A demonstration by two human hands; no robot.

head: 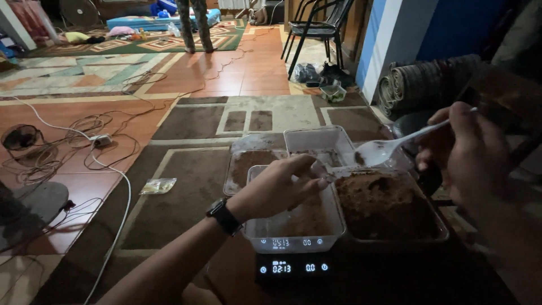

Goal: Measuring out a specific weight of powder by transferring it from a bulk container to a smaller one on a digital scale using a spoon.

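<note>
My left hand (279, 189), with a black watch at the wrist, reaches over a clear plastic container (293, 229) that sits on a black digital scale (293, 268); its fingertips pinch something small at the container's far rim. My right hand (471, 155) holds a white plastic spoon (378, 151) with its bowl above the containers. To the right stands a clear container full of brown powder (387, 206). Behind are two more clear containers, one with brown powder (248, 166) and one nearly bare (319, 141).
A brown patterned rug (186, 186) covers the floor, with a small plastic bag (158, 185) on it. White and dark cables (101, 147) trail at left by a fan (22, 138). Rolled mats (418, 82) and a black chair (322, 28) stand behind; a person's legs (193, 25) are far back.
</note>
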